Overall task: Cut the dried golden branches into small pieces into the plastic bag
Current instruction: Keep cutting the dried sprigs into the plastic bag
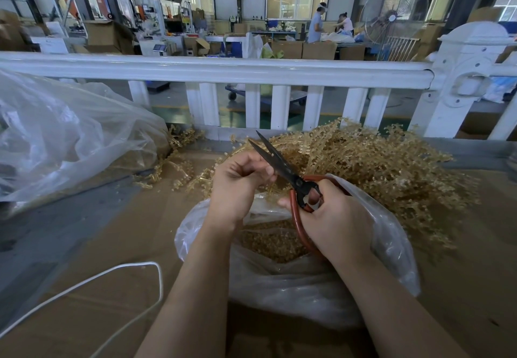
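A heap of dried golden branches [372,167] lies on the cardboard-covered table, behind and to the right of an open clear plastic bag [307,282]. Small golden pieces [268,243] fill the bottom of the bag. Over the bag's mouth my right hand [333,217] grips black scissors with red handles [282,166], their blades parted and pointing up-left. My left hand [237,184] is curled just left of the blades, fingertips pinched together beside them; what it pinches is too small to tell. A few golden sprigs poke out below it.
A large crumpled clear plastic bag [64,139] lies at the left. Loose golden sprigs [179,167] are scattered near it. A white cord [112,276] loops across the near left of the table. A white railing [223,72] runs along the table's far edge.
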The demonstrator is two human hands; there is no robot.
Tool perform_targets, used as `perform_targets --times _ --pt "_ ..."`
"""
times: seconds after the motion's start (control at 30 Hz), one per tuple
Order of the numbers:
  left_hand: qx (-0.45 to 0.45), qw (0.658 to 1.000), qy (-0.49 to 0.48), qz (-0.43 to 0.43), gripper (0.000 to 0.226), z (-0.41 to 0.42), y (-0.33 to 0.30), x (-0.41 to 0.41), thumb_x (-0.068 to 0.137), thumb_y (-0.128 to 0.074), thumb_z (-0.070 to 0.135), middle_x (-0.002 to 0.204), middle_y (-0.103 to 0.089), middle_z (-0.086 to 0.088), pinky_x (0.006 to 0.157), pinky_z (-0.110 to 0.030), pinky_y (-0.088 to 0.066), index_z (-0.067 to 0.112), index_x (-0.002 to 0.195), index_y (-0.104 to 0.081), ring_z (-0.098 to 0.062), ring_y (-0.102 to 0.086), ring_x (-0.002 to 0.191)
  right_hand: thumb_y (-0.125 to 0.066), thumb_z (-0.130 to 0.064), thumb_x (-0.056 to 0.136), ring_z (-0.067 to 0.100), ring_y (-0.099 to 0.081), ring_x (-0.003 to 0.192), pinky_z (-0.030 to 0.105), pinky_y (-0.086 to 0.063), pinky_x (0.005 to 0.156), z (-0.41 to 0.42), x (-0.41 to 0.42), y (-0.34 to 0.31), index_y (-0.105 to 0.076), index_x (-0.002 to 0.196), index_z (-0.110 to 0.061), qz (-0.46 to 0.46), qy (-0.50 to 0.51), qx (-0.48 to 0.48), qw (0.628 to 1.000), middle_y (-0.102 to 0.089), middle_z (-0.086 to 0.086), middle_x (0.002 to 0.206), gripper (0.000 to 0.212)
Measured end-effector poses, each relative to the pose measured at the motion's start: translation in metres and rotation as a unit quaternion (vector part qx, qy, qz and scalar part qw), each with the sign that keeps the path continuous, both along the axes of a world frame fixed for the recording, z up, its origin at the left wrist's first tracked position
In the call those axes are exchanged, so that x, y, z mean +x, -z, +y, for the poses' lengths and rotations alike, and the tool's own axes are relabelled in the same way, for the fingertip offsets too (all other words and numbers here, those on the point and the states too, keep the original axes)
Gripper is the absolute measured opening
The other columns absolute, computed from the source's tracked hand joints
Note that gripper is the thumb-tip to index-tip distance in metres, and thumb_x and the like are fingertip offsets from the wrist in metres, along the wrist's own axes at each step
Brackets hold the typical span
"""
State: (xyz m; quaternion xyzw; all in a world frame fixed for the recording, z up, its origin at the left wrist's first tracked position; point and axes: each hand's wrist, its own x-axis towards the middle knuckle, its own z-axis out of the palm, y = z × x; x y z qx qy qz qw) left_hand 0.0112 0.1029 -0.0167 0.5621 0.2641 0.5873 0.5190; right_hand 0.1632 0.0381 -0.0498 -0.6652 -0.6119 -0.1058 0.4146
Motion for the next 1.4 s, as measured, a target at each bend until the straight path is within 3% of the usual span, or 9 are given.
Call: perform_targets --times 0.17,0.33,0.5,0.63,0.7,0.97,1.13,1.27,1.4 --pt "-0.014 1.0 -0.003 -0.003 0.034 0.0 0.0 0.001 0.083 -0.06 -0.021 0.072 -0.066 -0.011 0.065 -0.025 -0.055 0.011 0.071 -0.066 -0.017 -0.061 0.065 -0.079 -0.06 0.075 0.004 -0.037 0.047 0.012 -0.018 0.044 0.0 0.0 -0.001 -0.043 0.068 -0.024 -0.005 -0.002 0.008 1.0 -0.033 -0.021 0.053 0.051" --pt "-0.063 0.997 0.005 0.045 0.02 0.002 0.004 0.001 0.082 -0.067 -0.015 0.076 -0.072 -0.006 0.067 -0.022 -0.056 0.005 0.081 -0.069 -0.013 -0.067 0.066 -0.066 -0.068 0.079 0.004 -0.047 0.049 0.011 -0.027 0.044 0.004 0.001 0.005 -0.055 0.069 -0.025 0.018 -0.003 -0.002 1.0 -0.055 -0.013 0.053 0.046" --pt "-0.097 0.988 0.007 0.116 0.018 0.002 0.009 0.005 0.08 -0.074 -0.006 0.073 -0.072 0.001 0.059 -0.014 -0.048 0.012 0.081 -0.072 -0.005 -0.066 0.064 -0.063 -0.057 0.085 -0.005 -0.046 0.051 0.015 -0.031 0.046 0.006 0.003 0.006 -0.052 0.067 -0.032 0.078 -0.024 -0.002 0.997 -0.046 -0.02 0.051 0.033" --pt "-0.11 0.985 0.024 0.132 0.017 0.001 0.01 0.007 0.077 -0.079 0.0 0.074 -0.072 0.011 0.058 -0.007 -0.044 0.016 0.08 -0.074 0.004 -0.064 0.065 -0.068 -0.043 0.09 0.007 -0.06 0.06 0.035 -0.053 0.056 0.009 0.005 0.006 -0.066 0.074 -0.02 0.17 -0.054 -0.013 0.984 -0.062 -0.008 0.06 0.028" --pt "-0.112 0.983 0.037 0.142 0.017 0.0 0.01 0.007 0.076 -0.08 0.001 0.074 -0.072 0.012 0.057 -0.005 -0.043 0.017 0.08 -0.075 0.005 -0.064 0.065 -0.068 -0.04 0.089 0.014 -0.066 0.065 0.042 -0.056 0.061 0.01 0.005 0.005 -0.071 0.081 -0.019 0.226 -0.08 -0.029 0.97 -0.068 -0.004 0.066 0.023" --pt "-0.092 0.985 0.091 0.111 0.019 -0.003 0.009 0.009 0.074 -0.075 -0.009 0.073 -0.074 0.009 0.063 -0.01 -0.049 0.009 0.079 -0.073 0.001 -0.068 0.068 -0.07 -0.043 0.087 0.004 -0.064 0.058 0.015 -0.044 0.048 0.013 0.008 0.007 -0.071 0.079 -0.019 0.269 -0.073 -0.061 0.959 -0.069 -0.01 0.067 0.025" --pt "-0.104 0.982 0.095 0.127 0.017 -0.002 0.009 0.008 0.076 -0.077 -0.003 0.077 -0.075 0.007 0.063 -0.011 -0.049 0.01 0.085 -0.074 -0.001 -0.067 0.068 -0.07 -0.04 0.088 0.003 -0.063 0.059 0.014 -0.042 0.047 0.013 0.008 0.007 -0.069 0.08 -0.021 0.272 -0.086 -0.071 0.956 -0.069 -0.01 0.067 0.021" --pt "-0.143 0.979 0.059 0.136 0.008 -0.001 0.011 0.006 0.084 -0.076 0.027 0.08 -0.073 0.004 0.07 -0.025 -0.043 0.02 0.082 -0.076 -0.007 -0.059 0.071 -0.069 -0.042 0.089 0.0 -0.063 0.061 0.012 -0.042 0.047 0.013 0.007 0.007 -0.066 0.077 -0.026 0.244 -0.087 -0.078 0.963 -0.067 -0.021 0.07 0.02" --pt "-0.141 0.98 0.043 0.137 0.015 -0.002 0.012 0.008 0.087 -0.074 0.025 0.074 -0.071 0.005 0.067 -0.027 -0.04 0.021 0.073 -0.075 -0.004 -0.055 0.064 -0.067 -0.047 0.086 -0.002 -0.062 0.061 0.011 -0.04 0.048 0.013 0.007 0.007 -0.066 0.076 -0.029 0.22 -0.081 -0.086 0.968 -0.065 -0.021 0.065 0.021"
